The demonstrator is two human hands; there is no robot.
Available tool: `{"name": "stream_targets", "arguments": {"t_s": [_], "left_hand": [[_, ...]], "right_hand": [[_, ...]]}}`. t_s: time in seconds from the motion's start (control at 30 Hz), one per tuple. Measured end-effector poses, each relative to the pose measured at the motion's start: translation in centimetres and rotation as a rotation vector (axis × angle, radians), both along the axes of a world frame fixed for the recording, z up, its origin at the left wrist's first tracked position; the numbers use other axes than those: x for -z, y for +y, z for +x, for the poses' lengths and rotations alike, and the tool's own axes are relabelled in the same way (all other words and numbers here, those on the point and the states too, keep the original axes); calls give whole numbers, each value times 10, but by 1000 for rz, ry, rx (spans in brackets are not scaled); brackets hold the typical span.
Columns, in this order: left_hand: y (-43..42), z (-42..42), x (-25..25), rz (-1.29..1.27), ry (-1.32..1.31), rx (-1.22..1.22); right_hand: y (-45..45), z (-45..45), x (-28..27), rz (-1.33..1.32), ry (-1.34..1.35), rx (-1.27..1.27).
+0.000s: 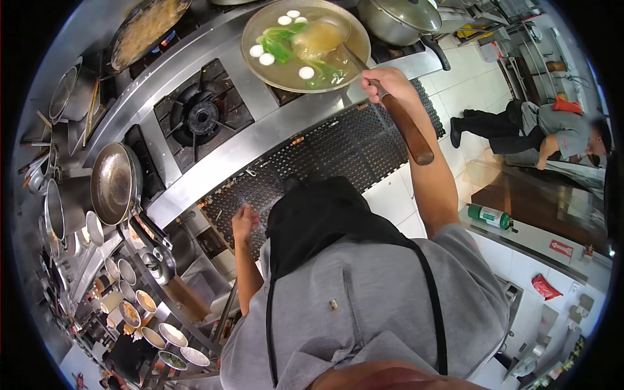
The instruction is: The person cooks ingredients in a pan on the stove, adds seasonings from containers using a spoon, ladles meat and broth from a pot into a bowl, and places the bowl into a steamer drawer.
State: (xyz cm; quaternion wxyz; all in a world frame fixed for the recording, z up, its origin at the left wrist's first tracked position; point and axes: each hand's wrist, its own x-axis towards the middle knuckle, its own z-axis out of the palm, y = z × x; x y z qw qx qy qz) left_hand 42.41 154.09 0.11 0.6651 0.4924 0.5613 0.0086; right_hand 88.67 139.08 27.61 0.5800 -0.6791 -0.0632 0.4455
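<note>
My right hand [388, 84] is wrapped round the shaft of a ladle [404, 127], whose wooden handle end sticks out past my wrist. The ladle's bowl rests in the liquid of a wide pan [250, 65] on the stove. Green leafy vegetables [276, 45] and several white round pieces [307, 73] float around it in the pale yellow broth. Low at my side, my left hand [245, 223] hangs away from the stove with its fingers loosely bent and nothing in them.
Left of the pan is a bare burner [203, 117]. A frying pan [112, 183] and several ingredient bowls [173, 335] stand farther left. A lidded pot [403, 19] sits right of the pan. Another person [539, 130] stands at a counter on the right.
</note>
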Motion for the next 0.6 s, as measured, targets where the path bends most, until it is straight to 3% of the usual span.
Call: {"name": "stream_targets", "arguments": {"t_s": [0.3, 0.47, 0.6], "left_hand": [[10, -8, 35, -88, 83, -14], [14, -10, 42, -129, 76, -52], [16, -17, 46, -150, 43, -78]], "right_hand": [[-8, -8, -14, -180, -358, 86], [-1, -10, 5, -380, -747, 61], [4, 3, 56, -447, -963, 2]]}}
